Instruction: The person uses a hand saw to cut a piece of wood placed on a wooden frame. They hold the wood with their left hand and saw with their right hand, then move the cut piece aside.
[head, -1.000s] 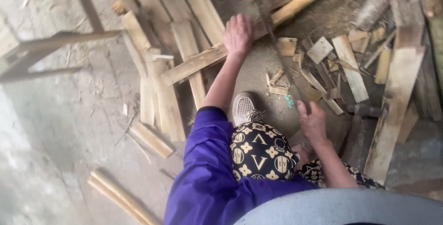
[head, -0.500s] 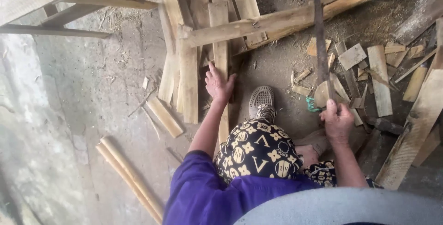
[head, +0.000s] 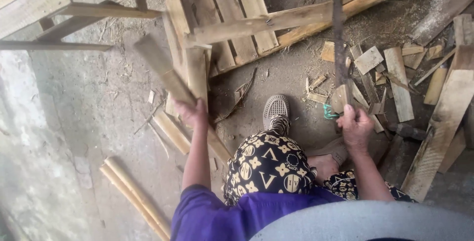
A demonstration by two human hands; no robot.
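Left hand (head: 191,112) closed around a long pale wooden slat (head: 170,80), gripped partway along its length. Slat lifted clear of the ground, tilted, far end pointing up-left, near end running down past the knee. Motion blur on the upper part.

Right hand (head: 354,125) fisted on the handle of a long dark narrow blade (head: 338,33), blade held upright, tip out of view at the top edge. A bit of green cord (head: 328,112) just beside that hand.

Between the hands: raised knee in black patterned trousers (head: 269,164), foot in a grey perforated shoe (head: 275,106) on the dirt floor (head: 291,75).

Around: short offcut wood pieces (head: 395,68) scattered right; stacked long planks (head: 232,9) ahead; two pale round poles (head: 133,194) lower left.
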